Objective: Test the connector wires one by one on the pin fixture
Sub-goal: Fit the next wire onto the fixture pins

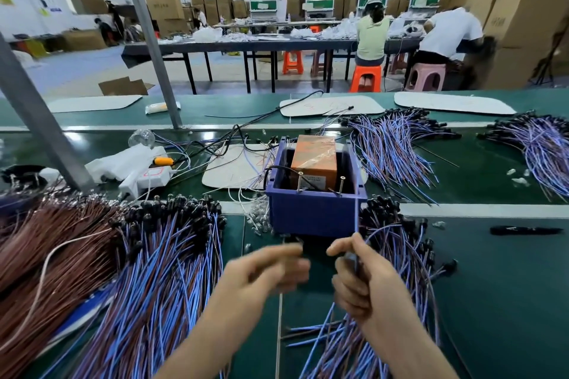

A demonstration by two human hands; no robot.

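Head view: we work wires before the blue fixture box.

Our right hand (358,280) grips a blue wire (356,221) in a narrow pinch, just below the blue fixture box (311,212); our left hand (271,271) is blurred, so we cannot tell its grip. Wire bundles (160,271) cover the green surface (498,286) on both sides.

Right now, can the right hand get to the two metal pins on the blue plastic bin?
Probably yes. The right hand sits just in front of the blue plastic bin, and the two metal pins stand exposed at its near rim with nothing over them. The hand already grips wires, though.
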